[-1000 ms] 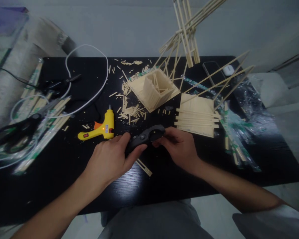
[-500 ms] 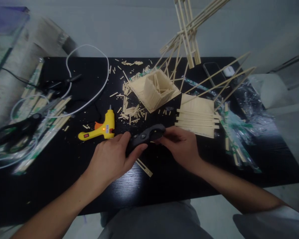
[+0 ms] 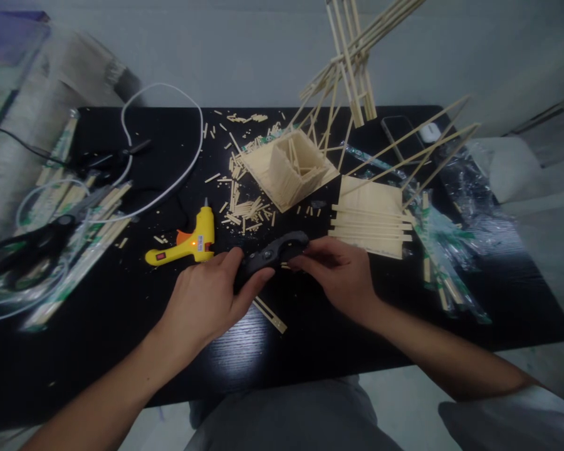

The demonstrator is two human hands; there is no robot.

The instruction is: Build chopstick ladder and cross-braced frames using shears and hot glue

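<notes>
My left hand [image 3: 207, 291] is wrapped round the handle of a black hand cutter [image 3: 267, 254], whose hooked jaw points right. Its thumb lies along the near side of the tool. Close against that jaw, my right hand [image 3: 345, 275] has thumb and finger pinched together. A bit of pale wooden stick [image 3: 286, 266] shows at its fingertips under the jaw; most of it is hidden. Below the cutter, a flat pair of joined sticks [image 3: 270, 314] lies on the black table [image 3: 338, 344]. A yellow glue gun [image 3: 202, 235] with a lit orange light lies left of the cutter.
Behind the hands stand a stick-built box on a base [image 3: 294, 175] and a tall stick frame [image 3: 350, 62]. Cut stick pieces [image 3: 247, 210] are scattered nearby. A square panel [image 3: 371, 219] and wrapped sticks [image 3: 444, 257] lie right; scissors [image 3: 42, 244] and a white cable [image 3: 202, 131] left.
The whole view has shifted very slightly. Both hands and the cutter keep nearly the same position and grip.
</notes>
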